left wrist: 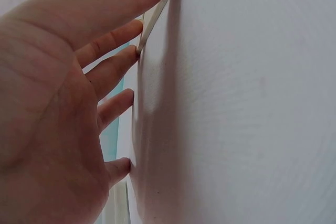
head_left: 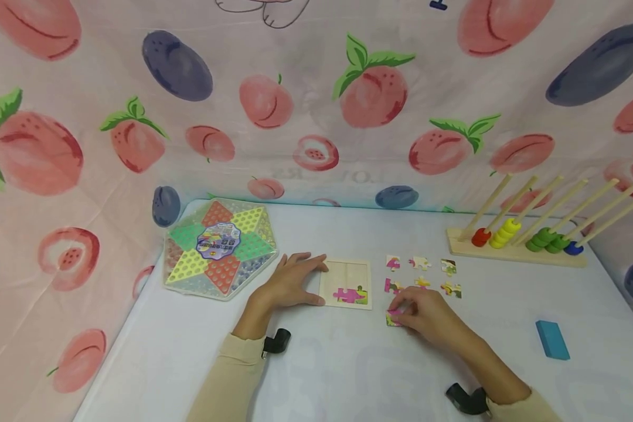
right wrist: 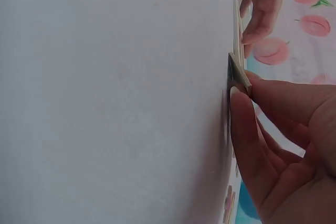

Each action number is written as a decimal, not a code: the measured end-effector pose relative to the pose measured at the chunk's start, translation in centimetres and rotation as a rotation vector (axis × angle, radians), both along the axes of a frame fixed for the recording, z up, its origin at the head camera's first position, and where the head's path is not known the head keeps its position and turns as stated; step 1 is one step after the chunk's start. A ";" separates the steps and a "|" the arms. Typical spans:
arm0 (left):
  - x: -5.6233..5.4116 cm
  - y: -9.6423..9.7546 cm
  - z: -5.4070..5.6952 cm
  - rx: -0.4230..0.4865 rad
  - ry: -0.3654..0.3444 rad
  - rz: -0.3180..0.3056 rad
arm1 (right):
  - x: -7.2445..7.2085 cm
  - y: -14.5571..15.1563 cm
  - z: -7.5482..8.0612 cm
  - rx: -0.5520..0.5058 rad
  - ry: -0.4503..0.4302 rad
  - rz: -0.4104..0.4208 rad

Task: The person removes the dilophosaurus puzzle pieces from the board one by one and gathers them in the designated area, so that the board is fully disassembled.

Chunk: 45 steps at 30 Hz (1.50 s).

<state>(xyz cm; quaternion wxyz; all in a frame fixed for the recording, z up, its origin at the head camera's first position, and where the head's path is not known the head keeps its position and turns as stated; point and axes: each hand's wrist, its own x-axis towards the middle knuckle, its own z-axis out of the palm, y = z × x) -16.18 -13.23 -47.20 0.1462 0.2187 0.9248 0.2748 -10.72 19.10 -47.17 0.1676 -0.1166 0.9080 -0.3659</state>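
A square wooden puzzle tray [head_left: 337,272] lies on the table, with joined pink and green puzzle pieces [head_left: 350,295] in its lower right part. My left hand [head_left: 292,282] rests at the tray's left side, thumb and forefinger spread and touching its edge; in the left wrist view the other fingers reach down to the tabletop. To the right of the tray, my right hand [head_left: 429,316] pinches a puzzle piece [head_left: 392,319] between thumb and fingers. The right wrist view shows this piece [right wrist: 240,74] tilted, one edge up off the table. Its printed face is mostly hidden.
Several loose puzzle pieces [head_left: 420,263] lie in two rows beyond my right hand. A star-patterned board game [head_left: 248,246] lies to the left. A wooden bead abacus [head_left: 517,252] stands at the back right, and a blue block [head_left: 552,340] lies nearer.
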 end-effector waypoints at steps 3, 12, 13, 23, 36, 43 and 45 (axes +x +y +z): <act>0.0 0.0 0.0 0.006 0.001 0.002 | 0.0 -0.2 0.1 0.043 0.033 -0.036; 0.1 0.0 0.1 0.007 -0.007 0.007 | 0.2 -0.5 0.6 0.082 0.010 -0.071; 0.1 0.1 0.1 0.006 -0.007 0.008 | 0.2 -0.5 0.7 0.083 0.007 -0.072; 0.0 0.0 0.1 0.005 -0.005 0.009 | -0.1 -1.2 0.9 0.198 -0.001 -0.075; 0.0 0.0 0.0 0.007 -0.005 0.009 | -0.3 -1.4 1.0 0.241 0.005 -0.029; -0.1 0.0 -0.1 0.014 -0.005 0.010 | -0.7 -1.7 1.5 0.245 0.001 0.001; 0.0 0.1 -0.1 0.014 -0.008 0.008 | -0.9 -1.8 1.6 0.245 0.013 0.021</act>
